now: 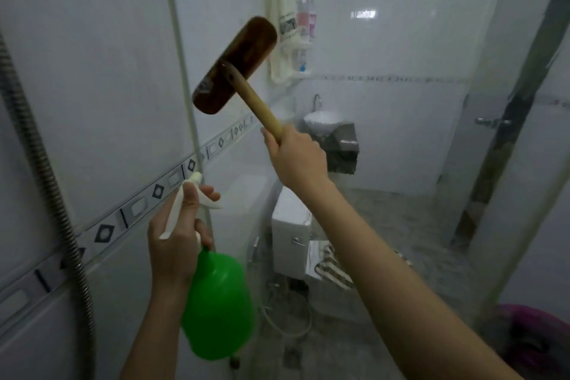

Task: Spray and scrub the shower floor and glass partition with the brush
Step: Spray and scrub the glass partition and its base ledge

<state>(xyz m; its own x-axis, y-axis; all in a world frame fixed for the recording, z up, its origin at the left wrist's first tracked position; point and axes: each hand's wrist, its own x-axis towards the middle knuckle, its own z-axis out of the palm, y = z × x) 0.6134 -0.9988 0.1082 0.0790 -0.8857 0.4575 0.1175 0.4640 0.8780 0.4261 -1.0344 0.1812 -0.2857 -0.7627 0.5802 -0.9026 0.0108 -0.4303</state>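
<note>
My right hand [297, 160] is clamped around the pale wooden handle of the brush [234, 66], fingers wrapped tight, arm stretched up and forward. My left hand [179, 237] grips the neck of the green spray bottle [217, 305], one finger hooked over the white trigger and the nozzle aimed ahead. The brush head sits high against the glass partition [370, 40], close to its pale upright frame, with its dark brown back turned toward me and the bristles facing away. Whether they are actually pressing on the glass I cannot tell.

The job looks to be in the glass stage. The pane reads hazy and streaked, with no clear lather or wiped patch to show how much has been covered, so most of it seems left to scrub. The shower floor lies below the frame and cannot be judged.

Through the glass stand a toilet tank [291, 234] and a hanging towel [282, 40]. A metal shower hose [46, 179] runs down the tiled wall [92, 71] on my left.
</note>
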